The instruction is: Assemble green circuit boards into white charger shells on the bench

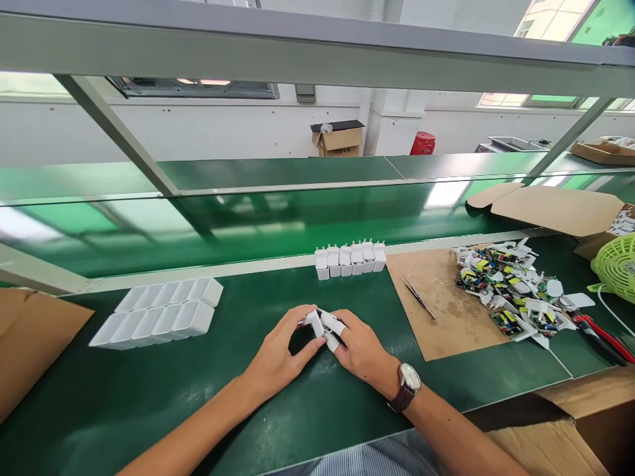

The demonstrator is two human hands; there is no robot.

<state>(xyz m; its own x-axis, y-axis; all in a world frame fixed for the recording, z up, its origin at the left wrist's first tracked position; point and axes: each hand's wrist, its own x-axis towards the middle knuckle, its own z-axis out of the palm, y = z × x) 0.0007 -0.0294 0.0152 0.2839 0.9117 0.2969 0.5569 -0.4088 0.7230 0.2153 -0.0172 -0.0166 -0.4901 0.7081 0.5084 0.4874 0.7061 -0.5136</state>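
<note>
My left hand [275,360] pinches a small white charger plug part [314,322] between thumb and fingers, above the green bench. Across from it, my right hand [364,350] closes on the same part. White finger covers are on some right fingertips, and a watch [409,378] is on that wrist. The fingers hide much of the part's inside. Two rows of open white charger cases [163,314] lie to the left. Beyond my hands stands a row of white plug chargers [350,260], prongs up. Right of them, a pair of tweezers [418,297] rests on a cardboard sheet [446,340].
Circuit boards with white plug parts [516,284] are heaped on the right, beside red-and-black handled pliers [608,338] and a light-green fan [615,268]. An open cardboard box [580,410] is at lower right; brown cardboard [40,337] borders the left. A shelf beam [317,56] crosses overhead.
</note>
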